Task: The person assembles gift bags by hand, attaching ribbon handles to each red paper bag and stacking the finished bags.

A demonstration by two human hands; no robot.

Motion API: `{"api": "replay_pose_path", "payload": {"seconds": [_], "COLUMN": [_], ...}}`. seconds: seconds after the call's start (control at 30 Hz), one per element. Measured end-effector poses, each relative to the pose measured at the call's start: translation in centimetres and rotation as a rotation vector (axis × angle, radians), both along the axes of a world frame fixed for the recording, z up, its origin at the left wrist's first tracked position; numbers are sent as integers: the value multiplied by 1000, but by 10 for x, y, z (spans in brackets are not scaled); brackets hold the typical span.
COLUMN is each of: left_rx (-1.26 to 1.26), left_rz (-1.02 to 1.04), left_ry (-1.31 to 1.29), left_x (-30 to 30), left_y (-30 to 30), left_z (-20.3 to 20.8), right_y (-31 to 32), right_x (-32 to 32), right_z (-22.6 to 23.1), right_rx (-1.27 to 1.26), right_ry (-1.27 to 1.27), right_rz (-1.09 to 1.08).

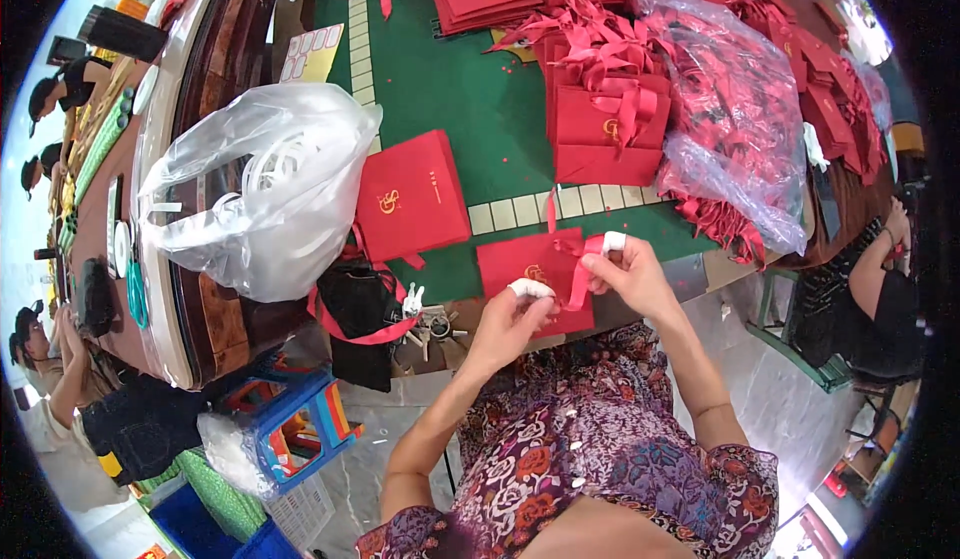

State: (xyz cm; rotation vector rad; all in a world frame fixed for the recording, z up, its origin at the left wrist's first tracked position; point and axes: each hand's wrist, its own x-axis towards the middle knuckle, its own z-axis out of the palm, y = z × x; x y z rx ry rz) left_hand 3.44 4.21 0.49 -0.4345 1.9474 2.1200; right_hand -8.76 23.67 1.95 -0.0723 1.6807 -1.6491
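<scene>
A flat red paper bag [505, 257] with a gold emblem lies at the table's near edge, right in front of me. A red ribbon [580, 281] is looped and hangs over this bag. My right hand [637, 277], a white wrap on one finger, pinches the ribbon from the right. On the other side, my left hand [512, 327] is closed, its fingers curled together close to the ribbon's lower end. One of its fingers has a white wrap too. Whatever lies between the left fingertips is too small to make out.
A flat stack of red bags [415, 194] lies left, beside a translucent plastic bag [265, 189] holding white rolls. Ribboned red bags [608, 149] and a clear sack of red ribbons [735, 89] stand right. Keys [437, 324] hang near the edge; several people sit nearby.
</scene>
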Motion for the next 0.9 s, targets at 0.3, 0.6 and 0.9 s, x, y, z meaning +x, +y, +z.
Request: {"api": "replay_pose_path", "payload": {"seconds": [0.3, 0.6, 0.9], "left_rx": [-207, -482, -963], "left_rz": [144, 168, 205], "left_ry": [-7, 113, 210], "left_x": [-1, -4, 0], "left_y": [0, -2, -18], "left_z": [10, 25, 6], "right_y": [4, -34, -55], "right_x": [8, 33, 26], "right_z": [34, 20, 0], "right_rx": [724, 328, 312], "right_ry": [696, 1086, 962], "right_rz": [8, 171, 118]}}
